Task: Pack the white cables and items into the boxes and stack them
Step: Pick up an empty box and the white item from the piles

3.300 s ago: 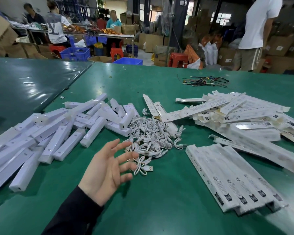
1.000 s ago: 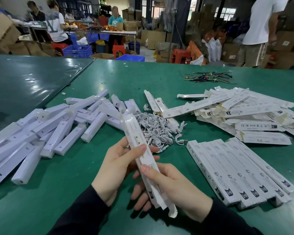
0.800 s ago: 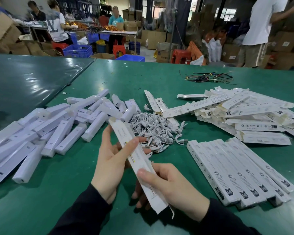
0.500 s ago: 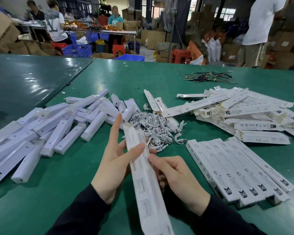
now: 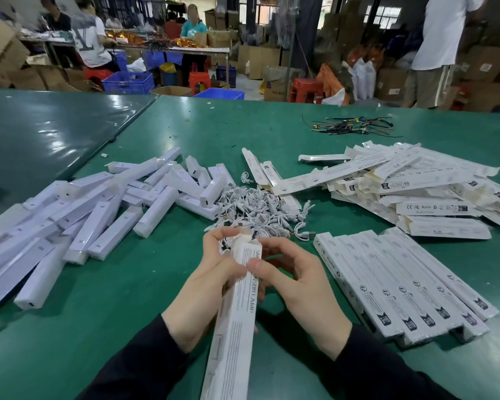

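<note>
White box [image 5: 237, 319] gripped by both hands: left hand [image 5: 211, 281] and right hand [image 5: 298, 287] curl round its far end, just short of the cable pile [image 5: 257, 212].

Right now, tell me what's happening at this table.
A person is packing. Both hands, left and right, hold a long white box upright-ish, working its open top end. Loose white cables lie just beyond, white bar-shaped items to the left, flat empty boxes far right, and a neat row of boxes beside the right hand.
</note>
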`<state>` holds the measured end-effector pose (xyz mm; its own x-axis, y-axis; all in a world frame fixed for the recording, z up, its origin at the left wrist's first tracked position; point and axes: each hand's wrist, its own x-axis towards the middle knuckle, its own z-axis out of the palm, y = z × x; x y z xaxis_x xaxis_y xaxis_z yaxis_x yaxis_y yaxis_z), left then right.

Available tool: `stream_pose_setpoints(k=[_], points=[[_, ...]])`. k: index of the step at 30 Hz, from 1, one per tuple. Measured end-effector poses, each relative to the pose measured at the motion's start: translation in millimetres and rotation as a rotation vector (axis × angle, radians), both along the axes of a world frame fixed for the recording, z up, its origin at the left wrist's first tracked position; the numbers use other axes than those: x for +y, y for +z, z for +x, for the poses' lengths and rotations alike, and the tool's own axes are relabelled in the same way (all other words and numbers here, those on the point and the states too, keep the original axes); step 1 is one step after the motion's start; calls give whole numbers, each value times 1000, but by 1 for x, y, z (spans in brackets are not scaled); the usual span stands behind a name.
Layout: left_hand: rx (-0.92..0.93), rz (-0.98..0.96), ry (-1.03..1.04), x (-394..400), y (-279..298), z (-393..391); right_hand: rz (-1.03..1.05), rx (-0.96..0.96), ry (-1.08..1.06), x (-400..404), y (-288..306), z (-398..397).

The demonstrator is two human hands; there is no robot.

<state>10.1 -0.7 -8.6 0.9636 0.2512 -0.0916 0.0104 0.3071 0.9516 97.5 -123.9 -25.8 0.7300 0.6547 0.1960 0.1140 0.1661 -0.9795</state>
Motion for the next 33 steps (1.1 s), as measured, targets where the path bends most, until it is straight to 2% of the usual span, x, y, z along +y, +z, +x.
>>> stream_pose_setpoints(k=[8, 13, 16, 19, 25, 27, 29, 31, 33], points=[[2, -71, -73, -4, -2, 2, -67, -22, -62, -3, 1, 7], [4, 65, -116, -7, -4, 1, -85, 47, -89, -3, 2, 9], [-10, -39, -110, -6, -3, 2, -20, 122, -68, -4, 3, 9], [-58, -202, -99, -1, 0, 1, -27, 84, -19, -5, 6, 9], [-115, -396, -88, 5, -1, -2, -100, -8, 273, -9, 13, 7], [-113, -408, -80, 5, 2, -2, -83, 31, 337, -8, 13, 6], [-64, -309, -40, 2, 4, 3, -43, 106, 351, -7, 13, 1], [3, -62, 61, 0, 4, 6, -57, 107, 294, -6, 12, -2], [-3, -5, 10, -2, 4, 5, -63, 106, 255, -6, 12, -2]])
